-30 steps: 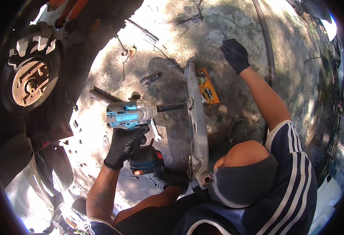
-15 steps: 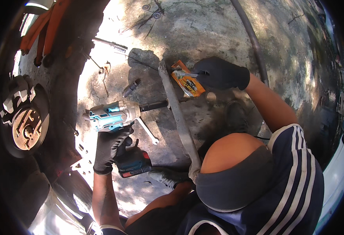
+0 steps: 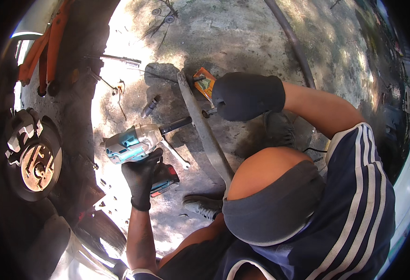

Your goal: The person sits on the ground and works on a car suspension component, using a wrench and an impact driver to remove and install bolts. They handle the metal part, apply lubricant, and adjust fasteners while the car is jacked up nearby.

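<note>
My left hand, in a black glove, grips the handle of a teal and grey cordless impact wrench. Its long black socket reaches the side of a long grey metal bar, which slants down to my knee. Across the bar, my right hand, also gloved, is closed around a slim metal tool. Only the tool's end shows, touching or close to the bar opposite the socket; the fist hides the rest. An orange packet lies just beyond the right hand, partly covered by it.
An open-end wrench shows beside the impact wrench. A loose socket and several thin tools lie on the concrete. At left are a wheel hub and an orange jack. A dark pipe runs along the far right.
My right hand has come down from above the orange packet, bringing the metal tool to the bar by the socket. My left hand still holds the impact wrench; the view has shifted slightly.
</note>
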Action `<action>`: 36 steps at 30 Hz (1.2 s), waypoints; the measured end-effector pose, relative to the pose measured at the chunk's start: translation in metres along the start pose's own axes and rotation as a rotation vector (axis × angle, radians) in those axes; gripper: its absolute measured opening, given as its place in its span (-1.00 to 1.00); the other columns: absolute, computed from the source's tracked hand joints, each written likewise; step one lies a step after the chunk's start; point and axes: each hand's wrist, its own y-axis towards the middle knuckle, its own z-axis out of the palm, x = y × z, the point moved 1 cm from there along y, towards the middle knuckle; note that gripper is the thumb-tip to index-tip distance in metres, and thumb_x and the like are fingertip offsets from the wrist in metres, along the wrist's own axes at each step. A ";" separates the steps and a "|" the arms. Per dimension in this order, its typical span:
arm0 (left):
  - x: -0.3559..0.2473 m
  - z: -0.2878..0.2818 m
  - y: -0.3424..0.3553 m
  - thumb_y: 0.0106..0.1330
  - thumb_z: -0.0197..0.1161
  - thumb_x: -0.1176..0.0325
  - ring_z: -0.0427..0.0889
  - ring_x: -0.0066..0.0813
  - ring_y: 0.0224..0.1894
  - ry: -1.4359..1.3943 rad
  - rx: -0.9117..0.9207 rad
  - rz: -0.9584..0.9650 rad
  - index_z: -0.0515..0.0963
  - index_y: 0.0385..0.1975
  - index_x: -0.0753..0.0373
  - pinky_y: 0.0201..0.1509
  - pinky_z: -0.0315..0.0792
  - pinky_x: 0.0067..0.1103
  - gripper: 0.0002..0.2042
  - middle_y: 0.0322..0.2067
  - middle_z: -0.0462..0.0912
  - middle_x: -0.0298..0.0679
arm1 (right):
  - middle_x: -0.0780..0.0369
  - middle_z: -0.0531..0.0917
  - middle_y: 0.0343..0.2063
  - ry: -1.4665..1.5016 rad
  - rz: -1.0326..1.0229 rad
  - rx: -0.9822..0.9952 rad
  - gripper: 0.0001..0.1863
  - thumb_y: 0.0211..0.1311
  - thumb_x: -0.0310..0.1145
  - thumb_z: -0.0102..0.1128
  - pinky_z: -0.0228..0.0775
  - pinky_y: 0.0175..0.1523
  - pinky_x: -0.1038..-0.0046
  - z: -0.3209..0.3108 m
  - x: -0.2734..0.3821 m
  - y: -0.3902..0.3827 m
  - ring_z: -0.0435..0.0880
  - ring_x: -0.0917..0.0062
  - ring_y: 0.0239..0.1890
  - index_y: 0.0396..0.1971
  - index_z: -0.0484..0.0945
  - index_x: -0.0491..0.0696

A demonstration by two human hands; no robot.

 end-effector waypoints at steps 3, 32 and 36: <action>-0.017 0.003 -0.005 0.03 0.50 0.53 0.67 -0.51 -0.34 0.019 -0.040 -0.002 0.54 -0.15 0.44 -0.21 0.55 -0.62 -0.62 -0.31 0.70 -0.20 | -0.04 0.56 -0.61 0.037 0.066 0.059 -0.77 0.02 -0.35 0.05 0.39 -0.37 0.17 -0.004 0.006 0.005 0.55 0.12 -0.58 -0.60 0.56 -0.22; -0.032 -0.003 -0.011 0.02 0.50 0.31 0.71 -0.46 -0.40 0.369 -0.103 0.189 0.60 -0.26 0.39 -0.29 0.55 -0.55 -0.64 -0.40 0.73 -0.19 | -0.06 0.58 -0.56 -0.012 0.083 -0.121 -0.83 0.12 -0.43 0.06 0.38 -0.36 0.14 0.032 0.020 -0.005 0.58 0.03 -0.53 -0.54 0.54 -0.21; -0.066 -0.011 -0.010 0.08 0.45 0.33 0.72 -0.46 -0.44 0.297 0.080 0.043 0.64 -0.31 0.37 -0.35 0.53 -0.58 -0.73 -0.49 0.72 -0.18 | -0.03 0.57 -0.60 0.147 0.208 -0.196 -0.81 0.16 -0.42 0.02 0.39 -0.38 0.20 0.043 0.026 -0.014 0.56 0.10 -0.58 -0.52 0.54 -0.21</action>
